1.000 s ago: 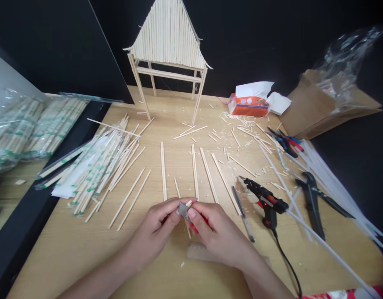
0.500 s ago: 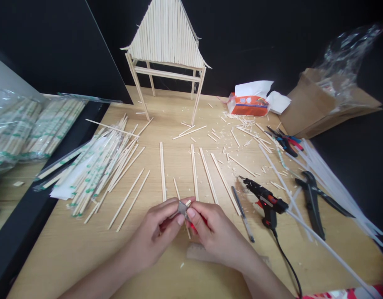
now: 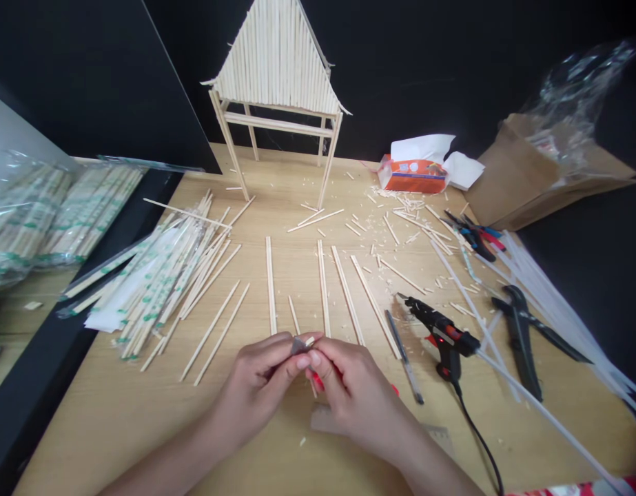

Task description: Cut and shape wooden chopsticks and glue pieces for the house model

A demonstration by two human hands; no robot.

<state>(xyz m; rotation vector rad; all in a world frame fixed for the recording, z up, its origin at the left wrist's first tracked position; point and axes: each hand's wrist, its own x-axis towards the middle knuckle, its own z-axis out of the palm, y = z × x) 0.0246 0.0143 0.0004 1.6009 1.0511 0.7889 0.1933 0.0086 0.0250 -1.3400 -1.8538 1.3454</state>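
My left hand (image 3: 260, 382) and my right hand (image 3: 349, 393) meet fingertip to fingertip over the near middle of the wooden table (image 3: 116, 413). Between them a short wooden stick (image 3: 310, 340) pokes out beside a small grey blade (image 3: 298, 344). My left fingers pinch the stick. My right hand grips a cutter whose red handle (image 3: 319, 381) shows under the fingers. Several long sticks (image 3: 322, 286) lie in a row just beyond my hands. A stick house (image 3: 276, 76) with a steep roof stands at the back.
A pile of wrapped chopsticks (image 3: 167, 275) lies to the left. Right of my hands are a pen (image 3: 404, 358), a glue gun (image 3: 442, 334) with its cord, black pliers (image 3: 519, 337) and long glue sticks (image 3: 555, 310). A tissue box (image 3: 413, 176) and paper bag (image 3: 529, 179) sit behind.
Both hands have closed in slightly, and my fingers now cover more of the grey blade. Everything on the table stays where it was.
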